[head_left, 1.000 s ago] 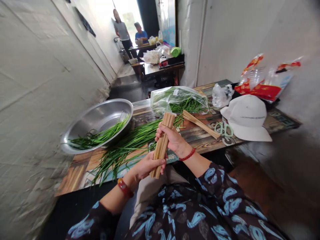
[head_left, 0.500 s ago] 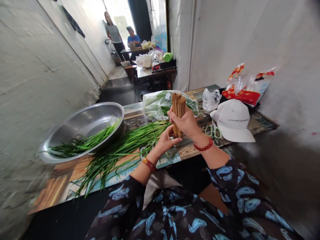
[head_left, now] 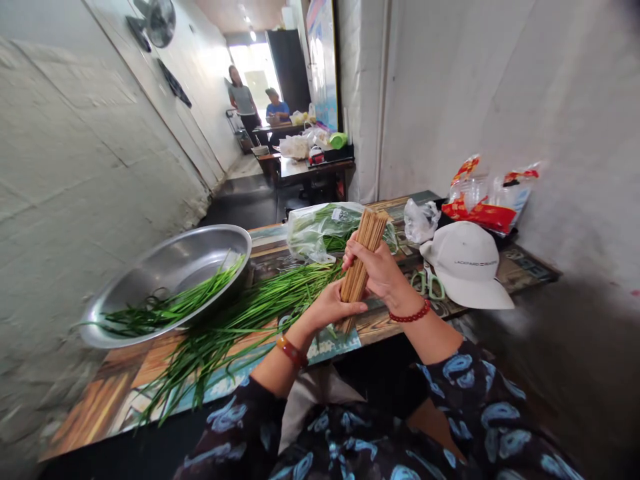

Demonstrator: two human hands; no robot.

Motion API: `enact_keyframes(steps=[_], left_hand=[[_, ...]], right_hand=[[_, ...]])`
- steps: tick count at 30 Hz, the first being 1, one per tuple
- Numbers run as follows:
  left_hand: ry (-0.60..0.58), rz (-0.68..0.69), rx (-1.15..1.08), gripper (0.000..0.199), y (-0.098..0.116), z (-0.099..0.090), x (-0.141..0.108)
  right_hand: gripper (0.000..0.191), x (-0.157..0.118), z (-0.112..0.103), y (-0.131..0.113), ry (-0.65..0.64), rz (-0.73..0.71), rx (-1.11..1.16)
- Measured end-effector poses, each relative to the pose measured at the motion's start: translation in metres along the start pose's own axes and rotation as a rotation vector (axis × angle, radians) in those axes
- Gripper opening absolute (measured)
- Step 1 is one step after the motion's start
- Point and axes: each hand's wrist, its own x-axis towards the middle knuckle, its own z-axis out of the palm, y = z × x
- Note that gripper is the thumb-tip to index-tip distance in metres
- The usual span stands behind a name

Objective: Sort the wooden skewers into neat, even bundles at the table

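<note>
A thick bundle of thin wooden skewers (head_left: 364, 257) is held over the table's front part, its top leaning right. My right hand (head_left: 376, 267) wraps round its upper half, fingers closed. Lower down, my left hand (head_left: 333, 307) grips the bundle from the left, thumb across its front. Loose long green garlic chives (head_left: 250, 313) lie on the table to the left of my hands. Behind the skewers rests a clear plastic bag (head_left: 310, 233) with more greens inside. Green-handled scissors (head_left: 427, 285) lie right of my right wrist.
A wide steel basin (head_left: 165, 267) with some greens stands at left. On the right are a white cap (head_left: 465, 260), a crumpled plastic bag (head_left: 421, 220) and a red-and-clear package (head_left: 483, 210). Farther back, two people (head_left: 243, 100) are near another table (head_left: 305, 167) with bags.
The skewer bundle has gone from upright to tilted right. My left hand has closed more fully round its lower part. The camera view has tipped upward a little.
</note>
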Motion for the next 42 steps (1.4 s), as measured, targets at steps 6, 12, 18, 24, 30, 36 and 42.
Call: enact_keyframes(steps=[6,12,18,24,30,36,42], left_hand=[[-0.213,-0.17,-0.401,0.059,0.001,-0.007,-0.034],[-0.07,-0.105,-0.237,0.042,-0.003,-0.007,-0.024],[0.026,0.023,-0.111,0.038,-0.019,0.0,0.015],[0.019,0.071,-0.092,0.039,-0.045,0.002,0.034],[-0.051,0.056,-0.064,0.037,-0.044,-0.002,0.031],[-0.069,0.048,-0.055,0.041,-0.041,-0.004,0.034],[-0.116,-0.033,-0.112,0.037,-0.023,0.004,0.024]], right_hand=[[0.023,-0.011,0.017,0.016,-0.05,0.192,0.193],[0.02,-0.008,0.019,0.017,-0.183,0.115,0.056],[0.019,-0.004,-0.002,-0.004,-0.228,0.123,-0.172],[0.023,-0.002,-0.027,0.003,-0.266,0.164,-0.26],[0.031,0.001,-0.03,0.004,-0.382,0.182,-0.191],[0.025,0.004,-0.031,0.003,-0.342,0.162,-0.271],[0.028,0.009,-0.025,0.0,-0.255,0.174,-0.103]])
